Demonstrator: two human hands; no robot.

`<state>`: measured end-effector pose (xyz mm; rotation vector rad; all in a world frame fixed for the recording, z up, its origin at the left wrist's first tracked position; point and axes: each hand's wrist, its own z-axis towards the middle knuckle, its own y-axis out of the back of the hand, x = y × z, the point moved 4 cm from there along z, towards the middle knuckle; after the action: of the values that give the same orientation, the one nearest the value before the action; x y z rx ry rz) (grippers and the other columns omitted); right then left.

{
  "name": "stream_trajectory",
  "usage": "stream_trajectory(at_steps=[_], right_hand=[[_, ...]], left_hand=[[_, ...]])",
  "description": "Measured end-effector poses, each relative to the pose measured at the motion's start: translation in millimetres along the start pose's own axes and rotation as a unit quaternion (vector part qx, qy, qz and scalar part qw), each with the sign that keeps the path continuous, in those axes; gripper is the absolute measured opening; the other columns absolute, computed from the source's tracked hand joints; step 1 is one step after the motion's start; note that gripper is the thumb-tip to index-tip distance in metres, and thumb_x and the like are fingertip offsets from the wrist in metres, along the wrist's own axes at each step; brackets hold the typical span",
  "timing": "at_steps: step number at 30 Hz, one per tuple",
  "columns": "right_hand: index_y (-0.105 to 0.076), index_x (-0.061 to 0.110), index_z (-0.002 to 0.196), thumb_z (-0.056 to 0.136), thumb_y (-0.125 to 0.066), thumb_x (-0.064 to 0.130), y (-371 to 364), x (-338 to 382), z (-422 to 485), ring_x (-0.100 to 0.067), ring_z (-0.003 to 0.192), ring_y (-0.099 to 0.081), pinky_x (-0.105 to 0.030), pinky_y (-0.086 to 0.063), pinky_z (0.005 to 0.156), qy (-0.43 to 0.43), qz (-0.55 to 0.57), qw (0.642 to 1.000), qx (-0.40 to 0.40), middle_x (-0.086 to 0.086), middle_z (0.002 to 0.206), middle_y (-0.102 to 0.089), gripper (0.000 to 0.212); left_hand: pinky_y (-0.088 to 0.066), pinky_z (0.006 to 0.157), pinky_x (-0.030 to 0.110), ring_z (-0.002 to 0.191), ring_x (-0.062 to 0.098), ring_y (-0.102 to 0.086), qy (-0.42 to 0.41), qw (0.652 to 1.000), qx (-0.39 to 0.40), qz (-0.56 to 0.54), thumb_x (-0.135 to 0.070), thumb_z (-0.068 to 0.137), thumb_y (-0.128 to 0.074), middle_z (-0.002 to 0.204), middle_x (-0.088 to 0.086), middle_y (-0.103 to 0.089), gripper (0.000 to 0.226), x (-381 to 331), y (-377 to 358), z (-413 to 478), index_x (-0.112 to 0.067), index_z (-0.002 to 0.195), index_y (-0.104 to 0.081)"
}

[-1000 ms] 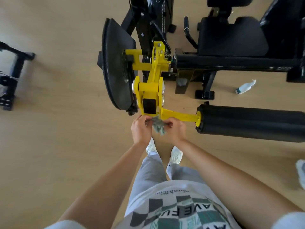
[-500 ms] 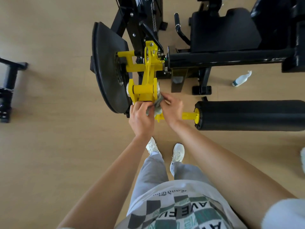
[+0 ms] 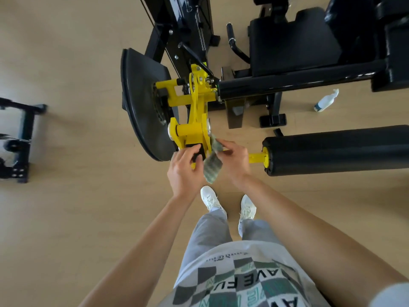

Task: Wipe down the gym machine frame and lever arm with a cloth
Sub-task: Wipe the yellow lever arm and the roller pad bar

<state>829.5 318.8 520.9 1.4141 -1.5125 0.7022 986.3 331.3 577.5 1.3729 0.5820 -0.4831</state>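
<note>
Nearest, the person's left hand [image 3: 184, 171] is curling its fingers round the lower end of the yellow lever arm [image 3: 194, 127], seemingly steadying it. Just right, the right hand [image 3: 233, 161] is pinching the cloth [image 3: 212, 168], whose upper end is touching the arm's right side, ready for wiping. Farther right, a spray bottle [image 3: 326, 100] is lying on the floor [image 3: 66, 196] near the black frame [image 3: 298, 82]; its contents are not showing.

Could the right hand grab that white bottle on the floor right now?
Probably not. The right hand pinches the cloth, and the white bottle lies on the floor beyond the black roller pad.
</note>
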Motion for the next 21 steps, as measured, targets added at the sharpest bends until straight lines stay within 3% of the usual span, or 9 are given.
stream_trajectory(at_steps=[3,6,8,12,14,16,18,20,21], right_hand=[[-0.069,0.017,0.128,0.094,-0.064,0.006,11,11,8,-0.005,0.096,-0.066,-0.021,-0.057,0.088,0.038,-0.023,0.998,-0.054,0.006,0.115,-0.071,0.036],[-0.063,0.023,0.136,0.1,-0.056,0.009,6,21,11,-0.006,0.093,-0.066,-0.015,-0.052,0.074,0.067,0.002,0.998,-0.021,0.003,0.113,-0.073,0.04],[-0.053,0.029,0.144,0.1,-0.05,0.006,-10,22,3,-0.007,0.105,-0.063,-0.016,-0.049,0.084,0.066,0.036,0.995,0.06,0.003,0.126,-0.067,0.049],[-0.029,0.032,0.157,0.1,-0.045,0.004,-25,1,-14,-0.005,0.146,-0.033,-0.024,-0.029,0.119,0.046,0.033,0.986,0.154,0.009,0.16,-0.037,0.065],[-0.037,0.034,0.153,0.097,-0.046,0.008,-23,-15,-14,-0.006,0.132,-0.047,-0.027,-0.039,0.11,0.018,0.009,0.989,0.145,0.007,0.152,-0.049,0.063],[-0.058,0.04,0.121,0.092,-0.049,0.011,-20,-24,-16,-0.012,0.093,-0.057,-0.038,-0.051,0.089,-0.023,0.004,0.994,0.111,0.0,0.109,-0.067,0.042],[-0.055,0.039,0.088,0.089,-0.053,0.011,-19,-33,-21,-0.017,0.076,-0.054,-0.043,-0.05,0.076,-0.057,0.005,0.994,0.098,-0.005,0.082,-0.061,0.028],[-0.06,0.028,0.092,0.086,-0.055,0.015,-19,-39,-27,-0.019,0.077,-0.057,-0.035,-0.047,0.073,-0.079,0.015,0.991,0.104,-0.012,0.083,-0.064,0.015],[-0.063,0.028,0.103,0.083,-0.056,0.02,-19,-41,-27,-0.018,0.08,-0.06,-0.034,-0.049,0.075,-0.084,0.023,0.99,0.11,-0.009,0.088,-0.068,0.022]], left_hand=[[-0.049,0.085,0.03,0.106,0.025,-0.053,-0.121,0.982,-0.11,0.091,-0.019,0.089,-0.072,0.118,0.003,-0.067,0.031,-9,26,15,-0.017,0.12,-0.073],[-0.046,0.103,0.041,0.133,0.033,-0.042,-0.17,0.971,-0.059,0.159,-0.029,0.092,-0.07,0.144,0.008,-0.053,0.044,-4,23,33,-0.022,0.135,-0.064],[-0.044,0.109,0.045,0.142,0.036,-0.036,-0.184,0.967,-0.013,0.173,-0.029,0.094,-0.068,0.148,0.008,-0.049,0.047,2,15,34,-0.022,0.14,-0.06],[-0.045,0.102,0.033,0.143,0.035,-0.036,-0.174,0.972,-0.031,0.154,-0.023,0.095,-0.069,0.144,0.005,-0.054,0.044,3,12,32,-0.021,0.138,-0.062],[-0.049,0.098,0.033,0.142,0.034,-0.037,-0.166,0.974,-0.035,0.15,-0.023,0.094,-0.069,0.143,0.004,-0.055,0.043,2,11,33,-0.022,0.137,-0.063],[-0.051,0.096,0.034,0.143,0.034,-0.037,-0.169,0.974,-0.031,0.15,-0.021,0.094,-0.069,0.143,0.005,-0.055,0.044,2,9,34,-0.022,0.137,-0.064],[-0.05,0.098,0.035,0.142,0.035,-0.037,-0.176,0.973,-0.03,0.149,-0.019,0.093,-0.068,0.142,0.006,-0.057,0.043,2,8,34,-0.02,0.136,-0.064],[-0.051,0.097,0.035,0.142,0.035,-0.038,-0.175,0.973,-0.032,0.149,-0.018,0.093,-0.068,0.141,0.007,-0.057,0.043,3,8,35,-0.02,0.135,-0.065],[-0.051,0.095,0.035,0.142,0.035,-0.038,-0.172,0.973,-0.031,0.149,-0.017,0.093,-0.068,0.141,0.007,-0.057,0.042,3,8,35,-0.02,0.135,-0.065]])
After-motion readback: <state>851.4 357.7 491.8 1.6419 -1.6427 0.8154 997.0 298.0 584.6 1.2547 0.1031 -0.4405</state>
